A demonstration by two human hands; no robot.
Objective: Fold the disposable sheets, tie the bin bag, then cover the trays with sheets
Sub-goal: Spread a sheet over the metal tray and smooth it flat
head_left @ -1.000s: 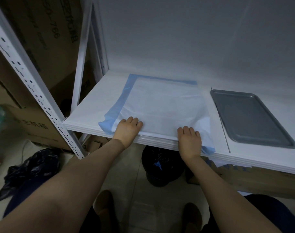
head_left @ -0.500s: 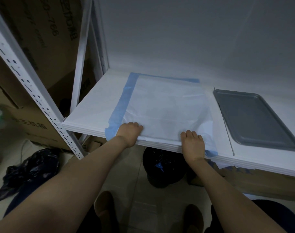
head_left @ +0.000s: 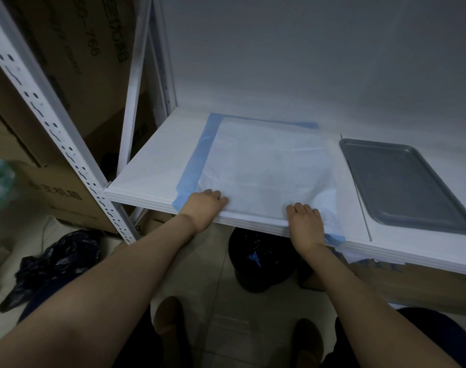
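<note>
Head view, downward over shelf [head_left: 157,166]

Sheet [head_left: 266,166] on shelf [head_left: 152,166], tray [head_left: 401,179] to rt; bin [head_left: 255,264] below shelf.

I recorded two items on the white shelf [head_left: 152,166]. The grey tray [head_left: 401,181] lay flat at the right end. Just left of the tray, not touching it, the disposable sheet [head_left: 266,166], white with a blue border, lay spread, reaching the front lip. A thin seam [head_left: 359,181] ran front to back between them.
</note>
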